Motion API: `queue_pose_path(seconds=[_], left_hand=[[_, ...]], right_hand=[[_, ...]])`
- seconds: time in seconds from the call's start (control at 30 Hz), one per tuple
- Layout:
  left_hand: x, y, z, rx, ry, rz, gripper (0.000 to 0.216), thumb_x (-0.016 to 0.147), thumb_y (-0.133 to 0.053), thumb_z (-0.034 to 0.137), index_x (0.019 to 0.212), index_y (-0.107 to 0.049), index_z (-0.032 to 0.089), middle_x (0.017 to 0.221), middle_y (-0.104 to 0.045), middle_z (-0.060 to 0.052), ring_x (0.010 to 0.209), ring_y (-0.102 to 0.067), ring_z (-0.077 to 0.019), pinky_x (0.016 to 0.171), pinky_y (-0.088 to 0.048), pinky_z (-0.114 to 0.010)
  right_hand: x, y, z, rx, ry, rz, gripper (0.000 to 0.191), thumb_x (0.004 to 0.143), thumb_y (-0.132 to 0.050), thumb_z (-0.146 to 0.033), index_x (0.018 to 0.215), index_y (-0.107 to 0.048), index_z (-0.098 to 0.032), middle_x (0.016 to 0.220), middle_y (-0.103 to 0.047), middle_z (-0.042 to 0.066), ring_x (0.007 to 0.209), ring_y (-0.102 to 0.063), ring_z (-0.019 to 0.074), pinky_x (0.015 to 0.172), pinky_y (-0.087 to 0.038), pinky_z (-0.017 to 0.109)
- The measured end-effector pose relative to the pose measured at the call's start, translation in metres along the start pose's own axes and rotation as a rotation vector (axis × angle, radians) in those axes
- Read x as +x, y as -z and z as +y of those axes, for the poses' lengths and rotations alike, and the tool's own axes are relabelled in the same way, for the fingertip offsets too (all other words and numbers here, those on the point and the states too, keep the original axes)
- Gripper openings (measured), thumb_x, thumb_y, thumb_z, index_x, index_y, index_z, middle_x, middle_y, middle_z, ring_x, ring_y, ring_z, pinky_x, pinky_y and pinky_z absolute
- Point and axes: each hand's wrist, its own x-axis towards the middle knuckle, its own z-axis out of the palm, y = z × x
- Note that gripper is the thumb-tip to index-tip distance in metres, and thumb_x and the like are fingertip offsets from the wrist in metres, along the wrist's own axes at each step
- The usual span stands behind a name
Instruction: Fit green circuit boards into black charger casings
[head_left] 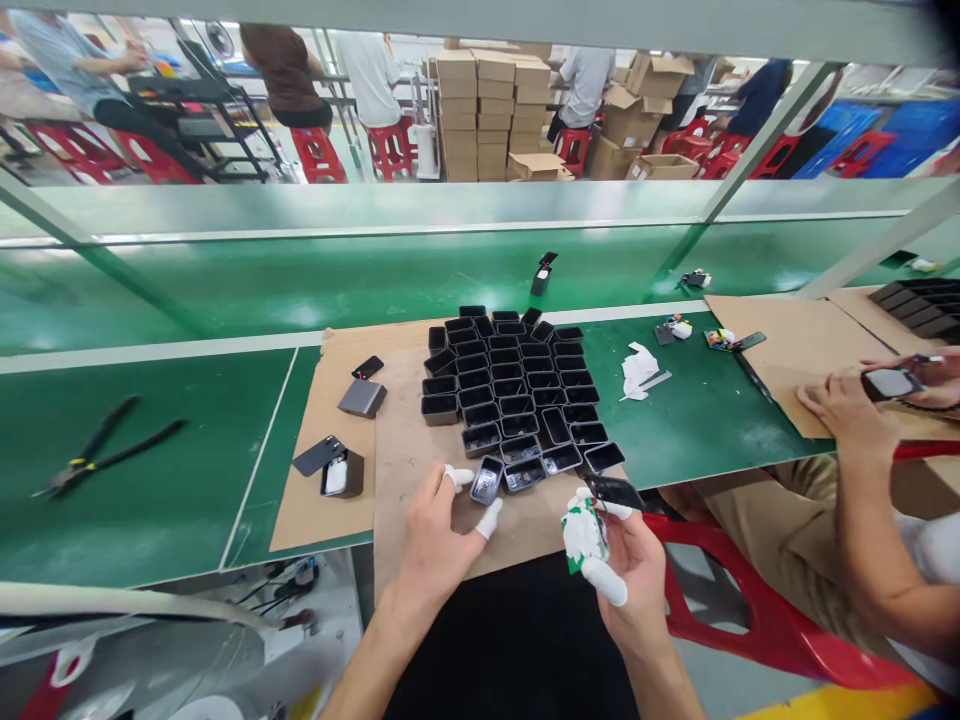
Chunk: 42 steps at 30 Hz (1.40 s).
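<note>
My left hand [442, 530], with white covers on thumb and forefinger, has those two fingers around a small open black plastic case [487, 481] at the near edge of the group. The case is tilted, and pale print shows inside it. In my right hand [634, 565], also with white finger covers, is a green circuit board covered with white material [584, 532]. A flat black panel [616, 492] sticks out above that hand, seemingly joined to the board. Just beyond both hands stand rows of open black cases [517, 405] on brown cardboard [405, 450].
Left on the cardboard lie a dark closed box [363, 398] and an opened one with a white part [345, 473]. Pliers [97, 450] rest on the green bench. White scraps [640, 372] and small assemblies [673, 330] lie right. A co-worker's hands [855, 400] hold another unit.
</note>
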Motion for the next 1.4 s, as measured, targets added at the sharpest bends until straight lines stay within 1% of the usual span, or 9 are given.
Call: queue_pose_path(seconds=[0.13,0.23,0.33,0.43,0.63,0.73,0.93,1.23,1.4], left_hand=[[-0.007,0.015,-0.003,-0.228,0.0,0.003,0.029,0.076,-0.091,0.023,0.102,-0.077,0.027,0.103,-0.07,-0.005,0.096,-0.068,-0.0269,0.088,-0.054,-0.039],[-0.018,0.03,-0.004,-0.422,0.031,-0.027,0.033,0.081,-0.089,0.041,0.106,-0.072,0.028,0.109,-0.074,-0.008,0.095,-0.071,-0.0279,0.085,-0.059,-0.04],[-0.029,0.039,0.0,-0.719,0.194,-0.098,0.044,0.081,-0.089,0.055,0.115,-0.079,0.028,0.108,-0.074,-0.009,0.085,-0.069,-0.025,0.076,-0.058,-0.039],[-0.034,0.038,0.01,-1.03,0.395,-0.173,0.045,0.077,-0.092,0.049,0.115,-0.085,0.025,0.1,-0.072,-0.007,0.078,-0.065,-0.022,0.075,-0.056,-0.038],[-0.031,0.027,0.036,-1.295,0.43,-0.337,0.04,0.075,-0.093,0.04,0.11,-0.078,0.026,0.1,-0.067,-0.004,0.082,-0.063,-0.0202,0.078,-0.054,-0.034],[-0.031,0.023,0.043,-1.336,0.413,-0.362,0.033,0.078,-0.088,0.04,0.105,-0.074,0.026,0.107,-0.068,-0.006,0.088,-0.067,-0.0241,0.084,-0.058,-0.039],[-0.032,0.023,0.047,-1.285,0.362,-0.364,0.034,0.079,-0.088,0.041,0.105,-0.073,0.025,0.116,-0.072,-0.009,0.106,-0.073,-0.0339,0.096,-0.062,-0.049],[-0.032,0.023,0.049,-1.248,0.358,-0.357,0.036,0.08,-0.09,0.043,0.107,-0.074,0.026,0.119,-0.072,-0.009,0.111,-0.074,-0.0346,0.098,-0.062,-0.049],[-0.033,0.022,0.048,-1.28,0.348,-0.368,0.033,0.083,-0.09,0.042,0.11,-0.077,0.027,0.118,-0.074,-0.008,0.113,-0.075,-0.0347,0.098,-0.062,-0.048]], right_hand=[[0.0,0.001,-0.004,0.012,-0.002,-0.026,0.053,0.077,-0.106,-0.034,0.125,-0.084,-0.028,0.097,-0.081,0.01,0.097,-0.077,0.0326,0.081,-0.069,0.048],[-0.003,-0.006,-0.01,0.036,-0.035,-0.066,0.059,0.074,-0.109,-0.042,0.125,-0.085,-0.026,0.098,-0.081,0.011,0.091,-0.078,0.0332,0.08,-0.07,0.051],[-0.003,-0.022,-0.026,0.11,-0.098,-0.163,0.072,0.068,-0.112,-0.053,0.128,-0.084,-0.026,0.104,-0.081,0.013,0.086,-0.078,0.0335,0.078,-0.071,0.053],[0.003,-0.039,-0.051,0.16,-0.112,-0.328,0.076,0.064,-0.113,-0.061,0.126,-0.084,-0.028,0.105,-0.08,0.013,0.083,-0.077,0.0325,0.073,-0.071,0.05],[0.011,-0.062,-0.083,0.075,-0.069,-0.504,0.073,0.064,-0.116,-0.049,0.126,-0.084,-0.032,0.116,-0.079,0.01,0.104,-0.078,0.0343,0.088,-0.07,0.047],[0.01,-0.072,-0.086,0.014,-0.034,-0.556,0.068,0.068,-0.115,-0.047,0.126,-0.084,-0.031,0.116,-0.08,0.01,0.104,-0.079,0.0336,0.089,-0.069,0.046],[0.009,-0.084,-0.093,-0.09,0.073,-0.483,0.063,0.064,-0.117,-0.044,0.118,-0.086,-0.031,0.104,-0.083,0.008,0.092,-0.081,0.0323,0.084,-0.07,0.046],[0.007,-0.079,-0.087,-0.129,0.117,-0.519,0.062,0.07,-0.114,-0.039,0.125,-0.085,-0.034,0.108,-0.085,0.008,0.094,-0.081,0.0321,0.085,-0.07,0.047],[0.008,-0.076,-0.083,-0.162,0.179,-0.549,0.071,0.07,-0.115,-0.035,0.134,-0.082,-0.035,0.114,-0.084,0.008,0.102,-0.079,0.0317,0.093,-0.07,0.048]])
